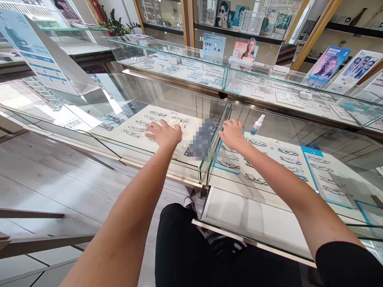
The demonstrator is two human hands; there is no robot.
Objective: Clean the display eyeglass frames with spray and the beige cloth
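Note:
My left hand (pixel 165 134) is over the left glass counter (pixel 143 91), its fingers spread and nothing seen in its grasp. Just past the thumb side shows a pale, crumpled thing (pixel 183 128), partly hidden by the hand; its kind is unclear. My right hand (pixel 233 134) lies at the joint between the two counters, fingers loosely bent and apart, holding nothing visible. To its right stands a small spray bottle (pixel 257 124) with a white cap. Between my hands is a dark, pixelated flat item (pixel 202 139) that I cannot make out.
Rows of eyeglasses (pixel 289 151) lie inside the glass cases. A pulled-out white drawer (pixel 248 219) sits over my lap. A tent-shaped sign (pixel 44 56) stands at the left. More display cases (pixel 179 71) and poster cards (pixel 214 48) line the back.

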